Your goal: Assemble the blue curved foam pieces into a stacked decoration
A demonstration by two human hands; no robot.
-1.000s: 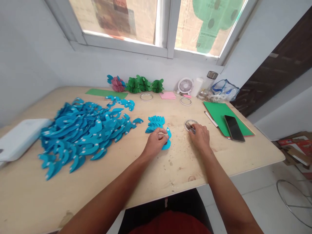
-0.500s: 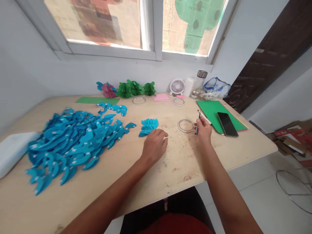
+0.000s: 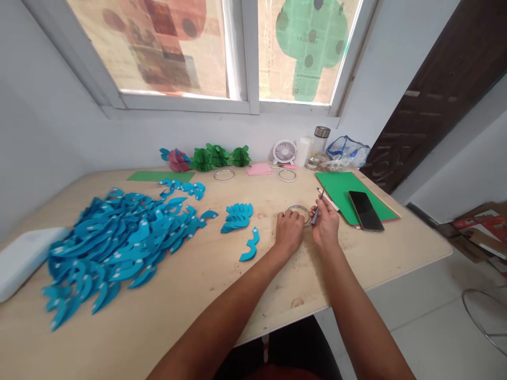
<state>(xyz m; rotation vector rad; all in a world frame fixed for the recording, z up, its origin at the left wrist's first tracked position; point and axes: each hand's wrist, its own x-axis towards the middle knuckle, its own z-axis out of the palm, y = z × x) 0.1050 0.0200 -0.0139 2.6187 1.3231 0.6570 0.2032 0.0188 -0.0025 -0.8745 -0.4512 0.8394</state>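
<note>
The right hand's (image 3: 327,221) fingers pinch slim tweezers (image 3: 316,215), tip pointing far. The left hand's (image 3: 290,231) fingers curl over the tape's (image 3: 295,207) near left edge; whether they grip it I cannot tell. The tape lies on the table (image 3: 190,301), partly hidden by both hands. If the left fingers bear too lightly, it could skid; a loose pinch could let the tweezers twist. Just left, a loose blue strip (image 3: 250,251) could be swept aside by the left forearm (image 3: 241,298) drifting.
</note>
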